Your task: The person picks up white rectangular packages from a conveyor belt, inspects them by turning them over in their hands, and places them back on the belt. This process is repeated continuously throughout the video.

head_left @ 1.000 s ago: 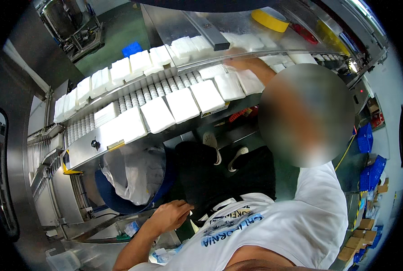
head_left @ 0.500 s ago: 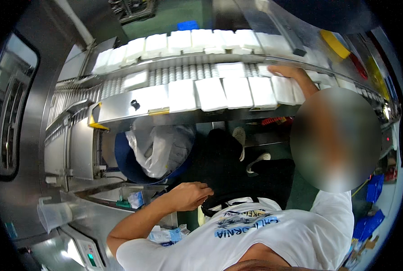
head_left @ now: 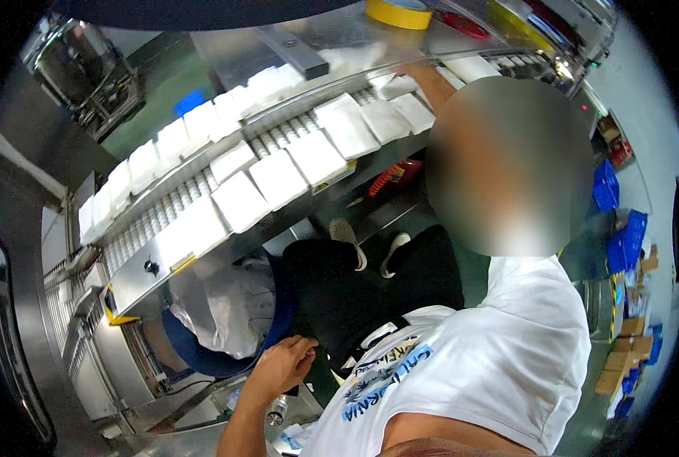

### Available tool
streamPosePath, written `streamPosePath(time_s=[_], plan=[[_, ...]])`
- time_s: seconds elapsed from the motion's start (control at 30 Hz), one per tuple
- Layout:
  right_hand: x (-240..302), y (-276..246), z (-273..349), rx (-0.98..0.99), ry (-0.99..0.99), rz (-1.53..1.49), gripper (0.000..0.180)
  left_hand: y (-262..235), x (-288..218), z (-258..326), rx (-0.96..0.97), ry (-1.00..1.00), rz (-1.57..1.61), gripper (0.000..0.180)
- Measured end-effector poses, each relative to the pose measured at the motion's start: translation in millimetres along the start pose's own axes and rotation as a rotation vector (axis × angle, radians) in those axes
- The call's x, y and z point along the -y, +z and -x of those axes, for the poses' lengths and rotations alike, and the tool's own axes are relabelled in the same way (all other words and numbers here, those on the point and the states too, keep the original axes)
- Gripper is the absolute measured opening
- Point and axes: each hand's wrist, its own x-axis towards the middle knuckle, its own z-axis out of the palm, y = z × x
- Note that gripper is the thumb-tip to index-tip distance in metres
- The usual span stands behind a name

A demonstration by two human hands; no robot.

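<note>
Right hand (head_left: 417, 74): bare, reaching over the conveyor's far right part; fingers partly hidden, so whether it grips the white packet beside it cannot be told.
Left hand (head_left: 285, 365): fingers loosely curled, low beside the bin; cannot tell whether anything is inside.
White packets (head_left: 278, 180): flat, rectangular and soft-looking, lined along the near metal ledge and the far edge, a few lying between.
Conveyor (head_left: 183, 199): ridged pale rollers between shiny metal rails.
Bin (head_left: 281, 305): round, dark blue, lined with a crumpled translucent plastic bag (head_left: 221, 308).
Room: green floor (head_left: 153, 103), rounded steel tank (head_left: 69, 67), blue plastic crates (head_left: 626, 242), brown cardboard boxes (head_left: 620, 364).
Shirt (head_left: 499, 343): white cloth, blue and dark lettering around a palm-tree print.
Tape roll (head_left: 399, 15): yellow, ring-shaped, on the metal top beyond.
</note>
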Motion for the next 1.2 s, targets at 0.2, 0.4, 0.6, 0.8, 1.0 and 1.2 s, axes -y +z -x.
streamPosePath(time_s=[0.2, 0.4, 0.6, 0.8, 1.0, 1.2], plan=[[23, -16, 139, -0.122, -0.125, -0.299, 0.071, -1, 1, -20, -0.217, 0.038, 0.254, 0.045], [175, 61, 266, 0.486, -0.732, -0.599, 0.051, 10, -2, -15, -0.496, 0.011, 0.819, 0.096], [248, 120, 303, 0.791, -0.779, -0.645, 0.057, -1, 9, -11, -0.272, 0.030, 0.964, 0.098], [276, 118, 323, 0.385, -0.850, -0.776, 0.063, 6, 0, 10, -0.392, 0.009, 1.052, 0.055], [269, 134, 312, 0.255, -0.498, -1.025, 0.053, -13, -2, 1, -0.541, 0.006, 1.268, 0.054], [275, 144, 326, 0.280, -0.445, -0.994, 0.026, -4, 8, -4, -0.717, -0.055, 1.212, 0.051]])
